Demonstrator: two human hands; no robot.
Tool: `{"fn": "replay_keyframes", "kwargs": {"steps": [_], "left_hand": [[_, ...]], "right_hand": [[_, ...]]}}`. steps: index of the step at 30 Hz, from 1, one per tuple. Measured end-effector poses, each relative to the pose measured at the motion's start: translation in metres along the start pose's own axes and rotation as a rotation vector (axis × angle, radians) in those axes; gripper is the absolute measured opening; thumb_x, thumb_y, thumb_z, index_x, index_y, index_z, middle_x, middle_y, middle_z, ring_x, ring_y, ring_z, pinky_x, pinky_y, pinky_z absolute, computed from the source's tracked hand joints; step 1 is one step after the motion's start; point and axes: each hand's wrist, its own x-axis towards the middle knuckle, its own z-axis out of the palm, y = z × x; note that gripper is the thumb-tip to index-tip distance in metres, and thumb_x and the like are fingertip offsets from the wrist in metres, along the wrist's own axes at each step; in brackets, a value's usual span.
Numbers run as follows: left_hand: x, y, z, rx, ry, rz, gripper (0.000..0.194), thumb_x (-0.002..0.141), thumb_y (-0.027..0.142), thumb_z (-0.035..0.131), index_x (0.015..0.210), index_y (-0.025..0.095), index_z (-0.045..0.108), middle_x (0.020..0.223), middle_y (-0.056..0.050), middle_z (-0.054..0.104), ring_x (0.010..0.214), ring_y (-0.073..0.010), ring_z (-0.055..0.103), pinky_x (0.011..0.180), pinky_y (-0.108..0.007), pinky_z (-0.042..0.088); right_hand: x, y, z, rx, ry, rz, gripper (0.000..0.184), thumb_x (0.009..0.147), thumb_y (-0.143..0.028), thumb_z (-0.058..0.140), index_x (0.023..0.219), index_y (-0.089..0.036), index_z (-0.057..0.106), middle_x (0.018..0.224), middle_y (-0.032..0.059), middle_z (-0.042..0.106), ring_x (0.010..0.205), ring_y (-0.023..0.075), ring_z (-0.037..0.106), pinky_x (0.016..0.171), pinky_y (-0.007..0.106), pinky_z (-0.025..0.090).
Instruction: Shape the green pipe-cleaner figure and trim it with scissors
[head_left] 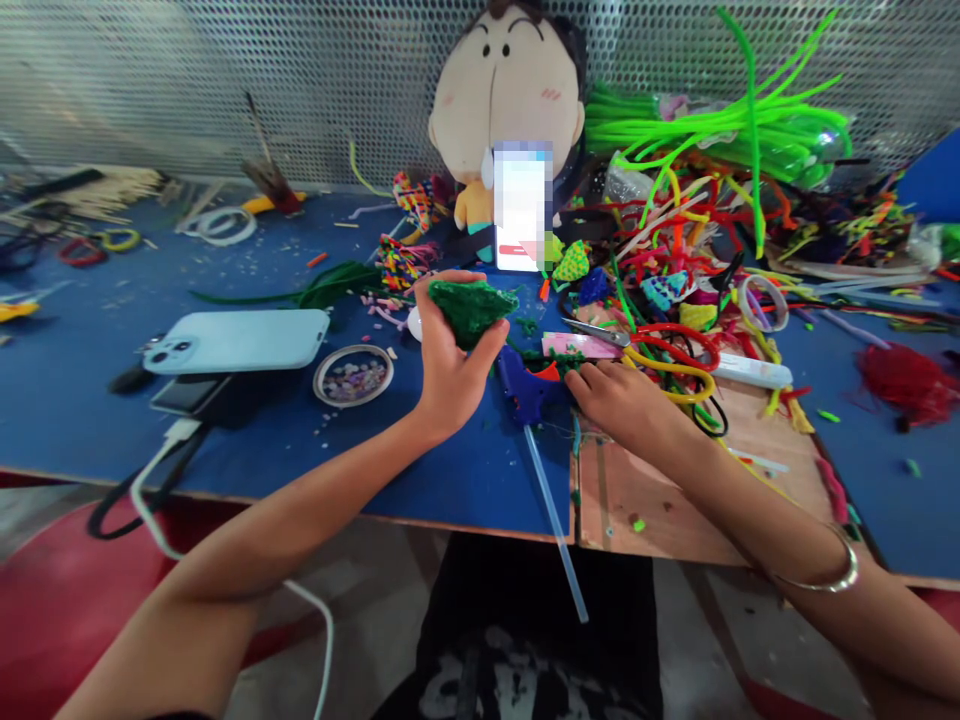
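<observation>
My left hand (454, 370) is closed around a dark green fuzzy piece (474, 310), which looks made of pipe cleaner, held above the blue table. My right hand (611, 397) rests low by the wooden board, its fingers curled together; what they grip, if anything, is hidden. Right beside those fingertips lies a blue glue gun (519, 388) with an orange trigger. A long clear glue stick (556, 525) runs from its back past the table's front edge. Small green scraps (568, 352) lie just beyond my right fingers. Scissors with red and yellow handles (671, 350) are behind that hand.
A lit phone (523, 210) leans on a plush doll (506, 95) at the back. To the left are a light blue phone (244, 340) and a dish of beads (353, 376). Colourful pipe cleaners (690, 215) pile up at right. A white cable (146, 500) hangs over the front edge.
</observation>
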Motion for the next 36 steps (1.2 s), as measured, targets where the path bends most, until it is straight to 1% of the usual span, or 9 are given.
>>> {"fn": "replay_keyframes", "kwargs": {"steps": [10,14,16,18,20,24,26,30,36], "left_hand": [[0.0,0.004,0.001,-0.035,0.005,-0.042,0.04,0.079,0.032,0.068,0.112,0.032,0.045,0.108,-0.001,0.054,0.08,-0.0134,0.06,0.071,-0.032,0.054],[0.0,0.006,0.001,-0.054,0.013,-0.039,0.041,0.078,0.03,0.07,0.111,0.032,0.047,0.107,-0.001,0.054,0.077,-0.0126,0.058,0.071,-0.031,0.053],[0.0,0.007,0.002,-0.056,0.017,-0.038,0.042,0.076,0.03,0.072,0.111,0.031,0.048,0.108,-0.001,0.055,0.077,-0.0122,0.058,0.071,-0.031,0.053],[0.0,0.009,0.002,-0.055,0.01,-0.041,0.043,0.075,0.03,0.073,0.11,0.03,0.048,0.109,-0.002,0.055,0.078,-0.0121,0.058,0.072,-0.03,0.053],[-0.001,0.011,0.003,-0.051,0.0,-0.027,0.042,0.075,0.031,0.073,0.109,0.029,0.049,0.109,-0.002,0.055,0.081,-0.0126,0.058,0.073,-0.031,0.054],[-0.003,0.016,0.004,-0.077,-0.056,-0.005,0.04,0.076,0.032,0.073,0.109,0.029,0.05,0.104,-0.001,0.055,0.08,-0.0127,0.06,0.073,-0.031,0.054],[-0.004,0.018,0.004,-0.095,-0.091,-0.004,0.039,0.077,0.031,0.072,0.109,0.029,0.051,0.102,0.0,0.055,0.077,-0.0117,0.059,0.07,-0.03,0.054],[-0.004,0.019,0.003,-0.083,-0.106,0.062,0.038,0.075,0.033,0.074,0.107,0.028,0.054,0.101,-0.001,0.054,0.08,-0.0121,0.058,0.069,-0.028,0.053],[-0.004,0.011,0.002,-0.187,-0.165,0.069,0.043,0.072,0.038,0.078,0.107,0.03,0.053,0.113,-0.002,0.055,0.106,-0.0215,0.058,0.084,-0.037,0.055]], "right_hand": [[0.0,0.0,0.001,0.011,-0.038,-0.006,0.031,0.087,0.002,0.038,0.106,-0.008,0.059,0.089,0.013,0.067,0.082,0.0251,0.065,0.063,0.032,0.037],[-0.004,0.006,0.005,0.138,0.052,0.0,0.028,0.091,-0.01,0.044,0.115,-0.011,0.058,0.1,0.013,0.067,0.09,0.0254,0.064,0.071,0.033,0.042],[-0.008,0.014,0.005,0.221,0.122,0.007,0.035,0.088,-0.017,0.05,0.124,-0.013,0.054,0.114,0.0137,0.064,0.101,0.0275,0.062,0.078,0.035,0.044],[-0.013,0.026,0.005,0.27,0.163,0.068,0.045,0.083,-0.018,0.055,0.128,-0.014,0.051,0.121,0.0154,0.059,0.105,0.0286,0.06,0.082,0.035,0.045],[-0.018,0.039,0.007,0.232,0.16,0.21,0.048,0.081,-0.015,0.053,0.128,-0.012,0.05,0.119,0.0175,0.058,0.101,0.0289,0.06,0.08,0.036,0.045],[-0.023,0.061,0.02,0.11,0.014,0.391,0.054,0.081,-0.013,0.045,0.135,-0.014,0.046,0.11,0.0187,0.06,0.091,0.0302,0.061,0.073,0.037,0.044],[-0.023,0.065,0.028,0.102,-0.027,0.432,0.049,0.084,-0.016,0.043,0.133,-0.014,0.049,0.104,0.0185,0.063,0.086,0.0293,0.061,0.071,0.036,0.043],[-0.02,0.063,0.037,0.073,0.009,0.445,0.05,0.088,-0.022,0.042,0.137,-0.013,0.045,0.095,0.0173,0.064,0.088,0.0293,0.059,0.077,0.038,0.042],[-0.016,0.061,0.025,0.16,-0.004,0.534,0.06,0.082,-0.013,0.045,0.14,-0.023,0.046,0.102,0.0165,0.054,0.079,0.026,0.059,0.066,0.034,0.04]]}}
